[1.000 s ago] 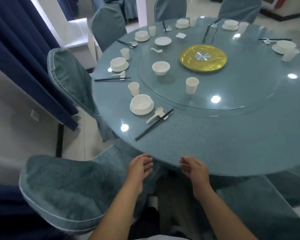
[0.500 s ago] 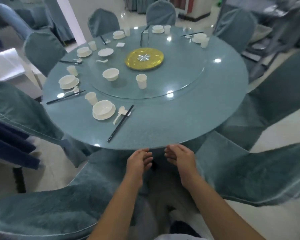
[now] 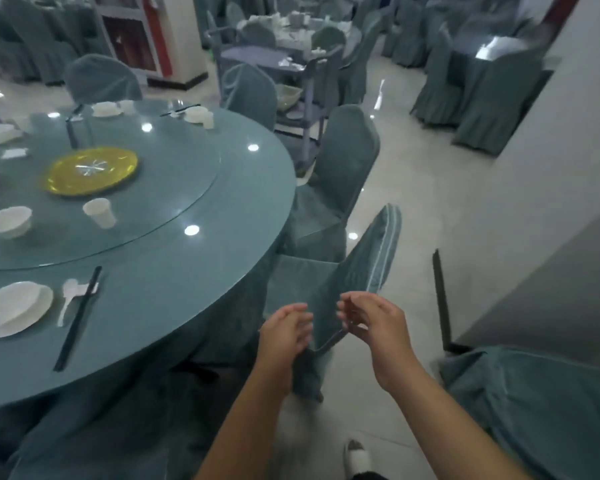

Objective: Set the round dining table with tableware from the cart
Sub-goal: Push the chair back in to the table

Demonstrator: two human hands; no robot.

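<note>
The round blue dining table (image 3: 201,278) fills the left of the head view, with a glass turntable (image 3: 174,188) and a yellow plate (image 3: 92,170) at its middle. A white bowl on a plate (image 3: 14,308), a spoon (image 3: 68,299) and black chopsticks (image 3: 78,317) lie at the near left setting. A cup (image 3: 99,212) and a bowl (image 3: 6,221) stand on the turntable. The grey cart (image 3: 274,81) stands beyond the table. My left hand (image 3: 284,332) and my right hand (image 3: 374,323) hover close together off the table's right edge, fingers loosely curled, holding nothing.
Covered chairs ring the table: one just beyond my hands (image 3: 357,271), another behind it (image 3: 340,174), one at the lower right (image 3: 534,410). A grey wall (image 3: 551,237) runs along the right. Tiled floor (image 3: 430,202) leads toward the cart.
The view has swung right, so the table slid left and the cart came into sight. Both hands moved off the table's near edge to its right side, still close together.
</note>
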